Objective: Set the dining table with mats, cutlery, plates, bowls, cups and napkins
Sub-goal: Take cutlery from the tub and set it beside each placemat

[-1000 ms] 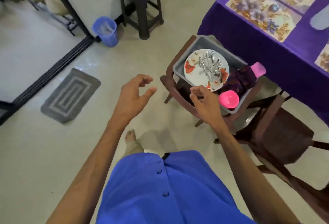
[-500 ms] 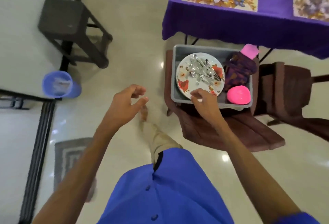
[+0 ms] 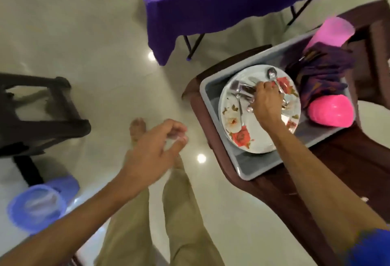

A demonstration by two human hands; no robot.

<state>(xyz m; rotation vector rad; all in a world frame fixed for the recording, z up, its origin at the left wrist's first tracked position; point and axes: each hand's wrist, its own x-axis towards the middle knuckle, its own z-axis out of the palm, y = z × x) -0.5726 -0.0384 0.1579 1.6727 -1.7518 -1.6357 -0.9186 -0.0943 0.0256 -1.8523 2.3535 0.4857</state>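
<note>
- The right hand (image 3: 267, 105) is reaching down onto the floral plate (image 3: 249, 137), fingers curling into the heap of cutlery (image 3: 242, 92); it looks to be gathering pieces, though the blur is hiding exactly how many it is pinching.
- That plate is sitting inside the grey tub (image 3: 251, 166), and the tub is resting on the brown chair (image 3: 280, 191).
- In the tub, on the far side of the plate from the left hand, purple napkins (image 3: 322, 75) are lying bunched, with a pink bowl (image 3: 330, 110) tipped on its side just beside them and a pink cup (image 3: 329, 31) beyond.
- The left hand (image 3: 152, 153) is hanging over the floor, well away from the tub, fingers loosely curled and holding nothing.
- Judging the handling: the cutlery is looking thin, stiff and slippery, and loose pieces are likely to slide against each other, so a grip around the handles as a bundle seems best.
- The plate underneath is probably breakable, so dragging metal hard across it is looking risky.
</note>
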